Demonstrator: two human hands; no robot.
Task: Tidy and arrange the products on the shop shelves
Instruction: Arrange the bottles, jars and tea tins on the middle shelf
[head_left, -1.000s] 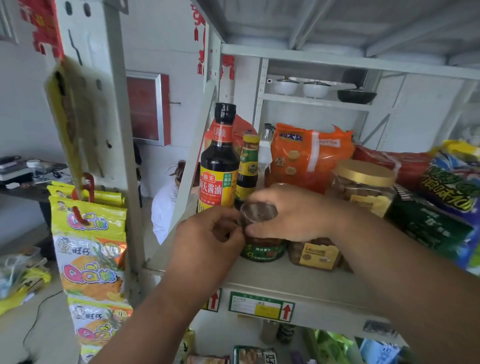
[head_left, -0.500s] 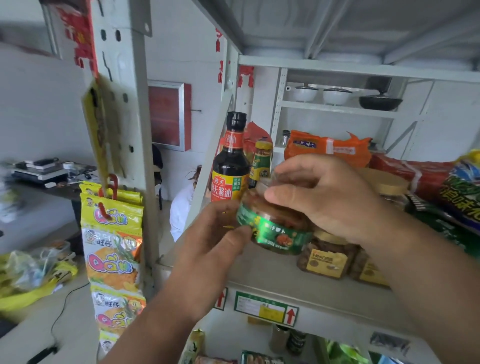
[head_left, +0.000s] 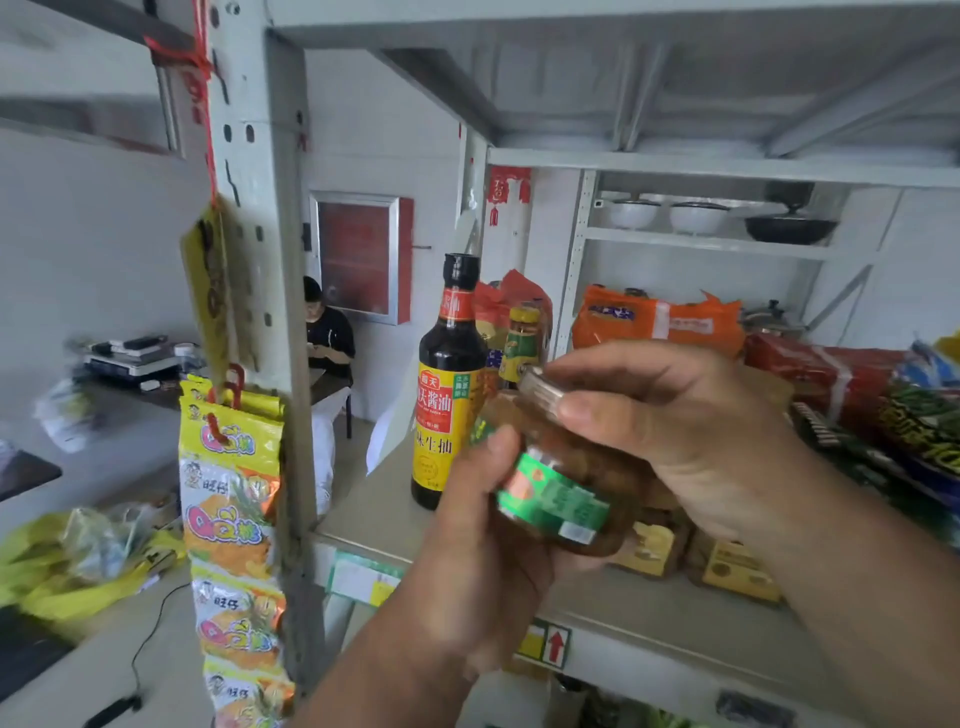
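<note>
Both hands hold one small jar (head_left: 561, 493), tilted, in the air just in front of the shelf (head_left: 675, 613). Its clear wall shows brown, lumpy contents under a glossy green label and a ribbed lid. The right hand (head_left: 670, 436) curls around the lid end; the left hand (head_left: 483, 525) cups the base, thumb on the label. A dark glass soy sauce bottle (head_left: 447, 395) stands behind.

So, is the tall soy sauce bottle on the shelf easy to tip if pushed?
Probably yes: the soy sauce bottle is tall with a narrow base, so a push near its cap may topple it. It looks full and dark, so likely heavy. It may be glass; breakable if so.
</note>
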